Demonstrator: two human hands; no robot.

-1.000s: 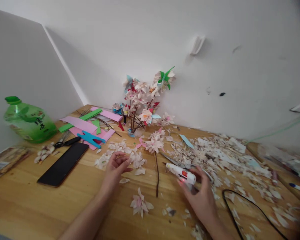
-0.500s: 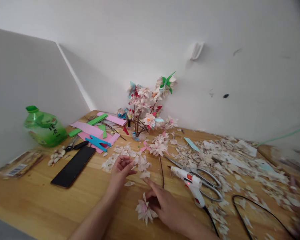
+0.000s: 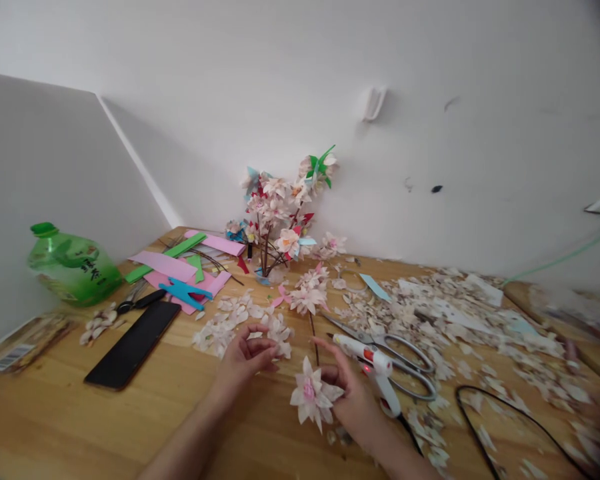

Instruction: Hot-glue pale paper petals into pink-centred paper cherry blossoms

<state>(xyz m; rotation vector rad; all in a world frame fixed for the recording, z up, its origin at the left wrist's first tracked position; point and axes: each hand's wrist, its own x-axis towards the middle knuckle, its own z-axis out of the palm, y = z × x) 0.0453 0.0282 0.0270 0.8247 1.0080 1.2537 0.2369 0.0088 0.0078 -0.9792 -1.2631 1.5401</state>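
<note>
My left hand [image 3: 250, 357] is over the wooden table with thumb and fingertips pressed together beside a pile of pale petals [image 3: 230, 320]; whatever is between the fingertips is too small to make out. My right hand [image 3: 347, 387] is closed on a white flower with a pink centre [image 3: 309, 390], its index finger stretched toward the petals. The bloom faces up toward me. Just beyond lies another pale flower [image 3: 309, 297] with a dark stem. A white glue gun [image 3: 370, 363] with a red light rests right of my right hand, against scissors [image 3: 410, 367].
A bunch of flowers [image 3: 275, 207] stands near the wall. Left are a green bottle [image 3: 77, 267], a black phone [image 3: 133, 347], coloured paper strips [image 3: 165, 265] and a blue piece [image 3: 185, 292]. Scattered petals [image 3: 420, 320] and a black cable [image 3: 505, 410] lie right.
My right hand has lifted the flower and turned its face toward me. My left hand's fingers have drawn together near the petals. The whole view has shifted slightly.
</note>
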